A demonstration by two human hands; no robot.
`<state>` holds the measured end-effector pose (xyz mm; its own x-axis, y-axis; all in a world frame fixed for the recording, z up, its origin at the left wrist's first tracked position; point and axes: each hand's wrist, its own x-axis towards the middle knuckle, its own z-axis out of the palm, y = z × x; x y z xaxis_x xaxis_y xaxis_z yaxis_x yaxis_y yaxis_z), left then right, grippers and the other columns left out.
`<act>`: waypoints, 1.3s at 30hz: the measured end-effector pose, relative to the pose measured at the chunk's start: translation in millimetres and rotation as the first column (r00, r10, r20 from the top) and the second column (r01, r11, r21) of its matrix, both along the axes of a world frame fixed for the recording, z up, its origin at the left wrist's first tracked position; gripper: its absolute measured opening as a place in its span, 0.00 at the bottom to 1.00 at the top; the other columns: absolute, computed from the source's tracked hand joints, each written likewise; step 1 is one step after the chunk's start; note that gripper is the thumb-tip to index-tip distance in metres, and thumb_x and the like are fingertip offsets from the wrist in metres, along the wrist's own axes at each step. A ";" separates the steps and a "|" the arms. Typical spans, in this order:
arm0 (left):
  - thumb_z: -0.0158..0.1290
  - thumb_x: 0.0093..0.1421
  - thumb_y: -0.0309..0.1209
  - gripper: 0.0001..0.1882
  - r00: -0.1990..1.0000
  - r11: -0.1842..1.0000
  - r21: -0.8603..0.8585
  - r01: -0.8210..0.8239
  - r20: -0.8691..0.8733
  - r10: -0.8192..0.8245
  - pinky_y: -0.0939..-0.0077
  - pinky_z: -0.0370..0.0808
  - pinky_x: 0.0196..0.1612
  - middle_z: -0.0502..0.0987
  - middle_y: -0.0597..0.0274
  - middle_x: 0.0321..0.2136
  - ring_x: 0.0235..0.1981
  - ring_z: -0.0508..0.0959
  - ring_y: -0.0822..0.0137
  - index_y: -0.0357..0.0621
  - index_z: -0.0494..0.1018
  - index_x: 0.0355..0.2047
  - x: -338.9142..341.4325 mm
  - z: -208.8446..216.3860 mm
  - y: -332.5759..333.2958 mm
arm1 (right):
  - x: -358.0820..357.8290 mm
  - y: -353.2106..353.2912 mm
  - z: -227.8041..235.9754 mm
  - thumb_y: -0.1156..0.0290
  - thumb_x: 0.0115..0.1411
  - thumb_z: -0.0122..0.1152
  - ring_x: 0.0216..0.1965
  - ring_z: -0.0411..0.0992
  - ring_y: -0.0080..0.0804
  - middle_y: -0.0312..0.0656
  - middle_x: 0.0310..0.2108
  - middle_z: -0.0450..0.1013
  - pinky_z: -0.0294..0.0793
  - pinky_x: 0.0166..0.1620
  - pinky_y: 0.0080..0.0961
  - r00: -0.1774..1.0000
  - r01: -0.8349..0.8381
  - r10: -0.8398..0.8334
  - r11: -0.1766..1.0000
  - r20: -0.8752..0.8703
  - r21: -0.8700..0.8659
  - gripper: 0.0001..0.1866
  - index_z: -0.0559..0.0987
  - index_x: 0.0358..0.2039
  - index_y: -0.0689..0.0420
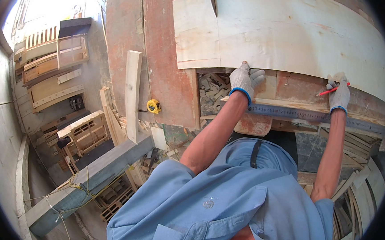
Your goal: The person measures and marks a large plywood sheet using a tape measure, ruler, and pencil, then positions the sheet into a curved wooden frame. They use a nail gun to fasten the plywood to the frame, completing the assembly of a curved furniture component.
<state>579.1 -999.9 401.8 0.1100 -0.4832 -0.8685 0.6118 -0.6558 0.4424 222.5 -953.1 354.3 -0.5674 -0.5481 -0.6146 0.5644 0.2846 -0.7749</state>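
Note:
A large pale plywood sheet (pixel 270 36) lies across the work surface in front of me, its near edge facing my body. My left hand (pixel 244 79), in a white knitted glove with a blue cuff, is closed at that near edge, one finger reaching onto the sheet. Farther right, my right hand (pixel 338 92) wears a matching glove and has a red pencil (pixel 333 89) between its fingers, also at the sheet's edge. Between my body and the sheet, a long steel ruler (pixel 291 113) lies along a wooden strip (pixel 287 104). Some of the right fingers are hidden.
A yellow tape measure (pixel 153 106) sits on the reddish board at left, beside an upright-lying wood strip (pixel 132 93). Wood offcuts (pixel 213 92) fill a gap by my left hand. A dark metal blade-like piece (pixel 212 1) stands over the sheet. Stacked strips (pixel 352 202) lie at right.

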 end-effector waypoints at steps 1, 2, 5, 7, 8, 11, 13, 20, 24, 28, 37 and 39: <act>0.42 0.74 0.39 0.17 1.000 1.000 -0.006 -0.001 0.000 0.001 0.63 0.85 0.32 0.78 0.47 0.41 0.39 0.83 0.52 0.37 0.65 0.51 0.2 -0.1 -1.2 | -0.3 -0.8 -1.5 0.60 0.74 0.48 0.26 0.72 0.33 0.47 0.37 0.74 0.74 0.26 0.27 1.000 -0.001 0.001 1.000 -0.002 -0.003 0.15 0.71 0.51 0.57; 0.42 0.74 0.40 0.17 1.000 1.000 -0.006 0.000 0.006 0.000 0.62 0.85 0.31 0.78 0.47 0.41 0.39 0.83 0.52 0.38 0.65 0.51 -0.9 0.4 -3.0 | -3.0 -0.5 -5.2 0.60 0.73 0.48 0.26 0.72 0.33 0.47 0.37 0.74 0.74 0.26 0.28 1.000 -0.002 0.002 1.000 -0.008 -0.007 0.15 0.71 0.51 0.57; 0.42 0.74 0.40 0.16 1.000 1.000 -0.009 -0.001 0.013 0.001 0.62 0.85 0.31 0.78 0.47 0.41 0.39 0.83 0.52 0.38 0.66 0.50 -2.0 -0.6 -8.0 | -7.5 -2.7 -15.0 0.60 0.73 0.49 0.27 0.72 0.34 0.46 0.38 0.74 0.75 0.26 0.28 0.999 0.008 -0.007 1.000 -0.031 0.025 0.15 0.72 0.51 0.57; 0.42 0.74 0.39 0.16 1.000 1.000 -0.016 -0.008 0.005 0.008 0.62 0.85 0.31 0.77 0.47 0.41 0.38 0.83 0.52 0.38 0.66 0.50 0.0 -6.2 -9.8 | -10.1 -5.8 -16.0 0.60 0.73 0.49 0.27 0.73 0.34 0.45 0.38 0.74 0.75 0.26 0.28 0.999 0.012 -0.011 0.999 -0.033 0.031 0.15 0.72 0.51 0.57; 0.42 0.74 0.39 0.16 1.000 1.000 -0.001 -0.008 -0.005 0.008 0.63 0.85 0.30 0.77 0.46 0.40 0.37 0.83 0.52 0.38 0.66 0.50 1.0 -6.7 -12.9 | -6.9 -8.8 -12.6 0.60 0.73 0.49 0.27 0.73 0.34 0.45 0.38 0.74 0.76 0.26 0.28 1.000 0.015 -0.014 1.000 -0.026 0.020 0.15 0.72 0.51 0.57; 0.43 0.74 0.38 0.15 0.999 0.999 -0.040 -0.020 0.036 0.021 0.66 0.85 0.28 0.78 0.47 0.35 0.32 0.84 0.54 0.36 0.66 0.45 -0.8 -4.7 -14.2 | 1.5 -15.4 -2.3 0.60 0.73 0.49 0.27 0.73 0.35 0.45 0.38 0.74 0.76 0.26 0.29 0.999 0.032 -0.032 0.999 -0.034 0.019 0.15 0.72 0.51 0.57; 0.43 0.74 0.38 0.15 0.999 0.998 -0.058 -0.009 0.031 0.011 0.66 0.85 0.28 0.78 0.47 0.36 0.32 0.84 0.54 0.36 0.66 0.45 -1.1 -4.8 -17.9 | -1.1 -18.0 -3.6 0.60 0.73 0.49 0.27 0.73 0.35 0.45 0.38 0.74 0.76 0.26 0.29 0.999 0.023 -0.023 1.000 -0.038 0.009 0.15 0.72 0.51 0.58; 0.42 0.74 0.37 0.16 0.999 0.998 -0.066 0.005 0.034 -0.003 0.62 0.86 0.30 0.78 0.43 0.40 0.38 0.83 0.49 0.35 0.65 0.50 -3.2 -0.1 -34.1 | -3.8 -36.4 -3.8 0.60 0.73 0.48 0.28 0.74 0.36 0.48 0.38 0.74 0.77 0.27 0.29 0.998 0.012 -0.012 1.000 -0.054 -0.010 0.16 0.72 0.51 0.59; 0.43 0.74 0.36 0.16 0.999 0.997 -0.075 0.010 0.052 -0.006 0.61 0.86 0.31 0.77 0.43 0.41 0.38 0.83 0.49 0.34 0.64 0.51 -4.5 1.0 -42.1 | -3.4 -45.8 -4.0 0.59 0.73 0.49 0.30 0.75 0.37 0.49 0.38 0.74 0.78 0.28 0.29 0.998 0.019 -0.020 1.000 -0.066 -0.011 0.17 0.71 0.52 0.59; 0.43 0.74 0.36 0.16 0.999 0.997 -0.079 0.009 0.049 -0.006 0.62 0.86 0.31 0.77 0.44 0.42 0.39 0.83 0.49 0.35 0.64 0.51 -6.4 3.9 -48.5 | -6.8 -53.6 -5.3 0.59 0.73 0.49 0.31 0.75 0.38 0.49 0.38 0.74 0.79 0.28 0.30 0.999 0.007 -0.007 1.000 -0.042 0.012 0.17 0.71 0.52 0.59; 0.42 0.74 0.36 0.15 0.998 0.995 -0.097 0.022 0.056 -0.016 0.63 0.86 0.29 0.77 0.45 0.40 0.39 0.84 0.48 0.35 0.65 0.50 -6.7 1.1 -68.7 | -7.2 -73.4 -7.4 0.59 0.73 0.49 0.31 0.77 0.38 0.51 0.39 0.75 0.81 0.29 0.29 0.998 0.004 -0.005 1.000 -0.063 -0.019 0.17 0.71 0.51 0.60; 0.42 0.74 0.36 0.15 0.998 0.994 -0.109 0.029 0.050 -0.024 0.62 0.86 0.29 0.77 0.45 0.40 0.39 0.84 0.48 0.35 0.65 0.50 -6.5 -1.1 -72.2 | -9.4 -76.3 -9.3 0.59 0.73 0.49 0.32 0.77 0.38 0.51 0.39 0.75 0.81 0.29 0.29 0.998 -0.006 0.004 0.999 -0.062 -0.039 0.17 0.72 0.51 0.60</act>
<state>572.6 -1072.1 400.7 0.1364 -0.5788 -0.8040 0.5711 -0.6172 0.5412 213.1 -1029.3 345.0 -0.6012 -0.5738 -0.5561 0.5133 0.2560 -0.8191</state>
